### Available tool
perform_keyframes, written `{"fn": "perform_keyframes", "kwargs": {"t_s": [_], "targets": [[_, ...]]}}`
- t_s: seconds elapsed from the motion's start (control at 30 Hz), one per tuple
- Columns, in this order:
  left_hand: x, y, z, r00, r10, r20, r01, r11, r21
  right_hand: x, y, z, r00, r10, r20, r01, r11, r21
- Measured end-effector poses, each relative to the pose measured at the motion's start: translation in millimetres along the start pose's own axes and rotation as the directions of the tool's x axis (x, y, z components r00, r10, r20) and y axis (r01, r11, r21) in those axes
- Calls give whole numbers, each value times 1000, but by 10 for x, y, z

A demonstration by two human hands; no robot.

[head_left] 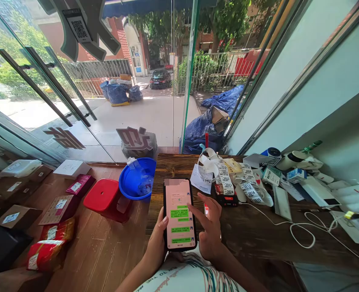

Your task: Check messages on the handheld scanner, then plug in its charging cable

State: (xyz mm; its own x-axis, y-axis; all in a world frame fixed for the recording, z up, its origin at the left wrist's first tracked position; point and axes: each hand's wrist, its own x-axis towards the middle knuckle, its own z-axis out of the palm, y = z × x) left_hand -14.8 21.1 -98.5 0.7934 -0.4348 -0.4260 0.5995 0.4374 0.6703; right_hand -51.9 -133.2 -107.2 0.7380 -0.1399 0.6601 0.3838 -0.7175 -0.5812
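My left hand (157, 235) is closed around a smartphone (179, 227), its thumb along the left edge. The phone is upright in front of me, its lit screen showing a chat with several green message bubbles on a pink background. My right hand (211, 231) is at the phone's right side with fingers apart. One fingertip is over the screen's right part; whether it touches the glass I cannot tell. Behind my right hand a small object with a bright red patch (206, 209) shows, mostly hidden, perhaps lying on the dark wooden table (170, 166).
Label strips (224, 178) lie over a small black-and-red device (228, 198). White cables (304, 239) and boxes clutter the table's right side. Left of the table are a blue basin (130, 182), a red stool (103, 196) and several parcels (59, 207). A glass door (142, 113) stands ahead.
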Motion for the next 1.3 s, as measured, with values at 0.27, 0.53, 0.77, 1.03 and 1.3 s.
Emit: {"fn": "perform_keyframes", "kwargs": {"t_s": [0.27, 0.53, 0.77, 1.03, 1.3], "targets": [[12, 0, 11, 999, 23, -29, -24, 999, -39, 136, -104, -46, 992, 73, 103, -65, 995, -80], [-12, 11, 31, 998, -44, -38, 43, 999, -20, 102, -60, -28, 991, 80, 104, -69, 993, -100], [-24, 9, 55, 998, -22, -64, 17, 996, -85, 121, -84, -35, 992, 78, 95, -70, 994, -85], [-40, 15, 76, 998, -32, -56, 28, 997, -74, 122, -96, -42, 993, 75, 88, -70, 996, -64], [-66, 28, 97, 998, -30, -48, 28, 999, -41, 108, -95, -44, 992, 82, 94, -77, 995, -61]]}}
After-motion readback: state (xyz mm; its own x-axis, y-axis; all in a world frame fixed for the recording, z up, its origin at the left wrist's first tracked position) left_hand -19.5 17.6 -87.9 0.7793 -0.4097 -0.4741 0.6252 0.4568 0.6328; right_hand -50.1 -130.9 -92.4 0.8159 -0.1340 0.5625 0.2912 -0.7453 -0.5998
